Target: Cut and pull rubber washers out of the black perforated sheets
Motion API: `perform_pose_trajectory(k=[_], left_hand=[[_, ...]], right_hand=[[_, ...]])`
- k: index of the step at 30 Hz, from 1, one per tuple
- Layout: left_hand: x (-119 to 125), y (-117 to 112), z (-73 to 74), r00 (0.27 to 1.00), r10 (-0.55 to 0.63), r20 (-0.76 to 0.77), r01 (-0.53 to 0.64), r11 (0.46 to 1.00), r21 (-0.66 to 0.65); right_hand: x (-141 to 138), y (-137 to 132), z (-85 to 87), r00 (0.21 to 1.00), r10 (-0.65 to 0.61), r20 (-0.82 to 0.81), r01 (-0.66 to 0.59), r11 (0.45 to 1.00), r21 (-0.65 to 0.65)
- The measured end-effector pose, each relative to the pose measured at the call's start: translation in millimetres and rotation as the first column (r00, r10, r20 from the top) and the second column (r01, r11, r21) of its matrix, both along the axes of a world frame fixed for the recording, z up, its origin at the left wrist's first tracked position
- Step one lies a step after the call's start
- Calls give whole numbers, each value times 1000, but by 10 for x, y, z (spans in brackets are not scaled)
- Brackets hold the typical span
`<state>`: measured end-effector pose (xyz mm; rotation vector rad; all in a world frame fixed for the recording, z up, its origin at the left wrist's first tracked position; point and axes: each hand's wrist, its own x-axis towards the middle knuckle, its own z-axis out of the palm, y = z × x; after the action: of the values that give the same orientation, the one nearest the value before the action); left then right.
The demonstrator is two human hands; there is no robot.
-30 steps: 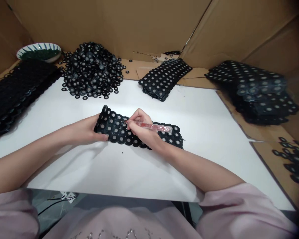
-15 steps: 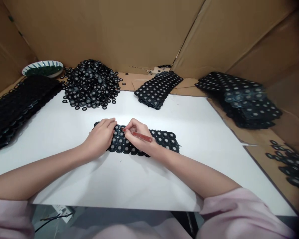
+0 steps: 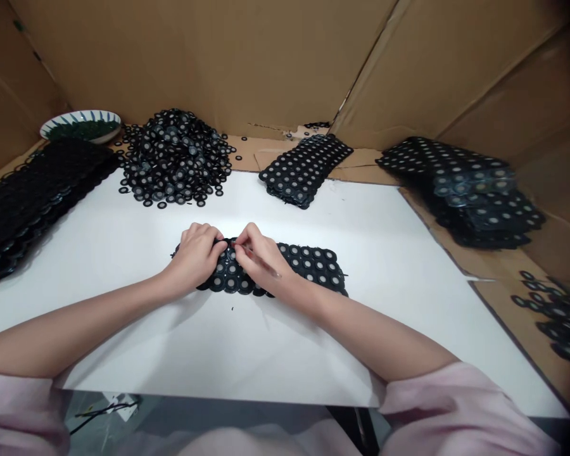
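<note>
A black sheet of joined rings with pale centres point(image 3: 308, 265) lies flat on the white board point(image 3: 370, 329) in front of me. My left hand point(image 3: 196, 255) rests on the sheet's left end, fingers curled down and pressing it. My right hand point(image 3: 261, 256) is closed in a pinch round a thin reddish stick tool point(image 3: 262, 263), whose tip meets the sheet close to my left fingertips. Much of the sheet's left part is hidden under both hands.
A heap of loose black rings point(image 3: 173, 158) sits at the back left, beside a patterned bowl point(image 3: 80, 125). Stacks of ring sheets lie far left point(image 3: 33, 196), back centre point(image 3: 306, 168) and right point(image 3: 470, 190). Cardboard walls point(image 3: 266, 57) enclose the bench.
The sheet's left end, lifted by my left hand a second ago, now lies flat with that hand pressing on top. My right hand has shifted left with the stick.
</note>
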<state>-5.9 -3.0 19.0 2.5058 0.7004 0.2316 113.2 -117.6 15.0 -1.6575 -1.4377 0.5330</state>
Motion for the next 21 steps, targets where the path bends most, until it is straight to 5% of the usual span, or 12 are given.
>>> perform_pose_trajectory(k=[3, 9, 16, 21], left_hand=[[-34, 8, 18, 1000, -4, -1, 4, 999, -50], [-83, 79, 13, 999, -26, 43, 29, 996, -83], [-125, 177, 17, 982, -181, -52, 181, 983, 3], [-126, 153, 31, 989, -136, -64, 136, 991, -13]], right_hand=[[-22, 43, 6, 1000, 5, 19, -5, 1000, -4], [28, 16, -40, 928, -90, -362, 86, 996, -28], [68, -19, -19, 975, -19, -222, 8, 999, -48], [15, -48, 35, 997, 10, -83, -17, 996, -87]])
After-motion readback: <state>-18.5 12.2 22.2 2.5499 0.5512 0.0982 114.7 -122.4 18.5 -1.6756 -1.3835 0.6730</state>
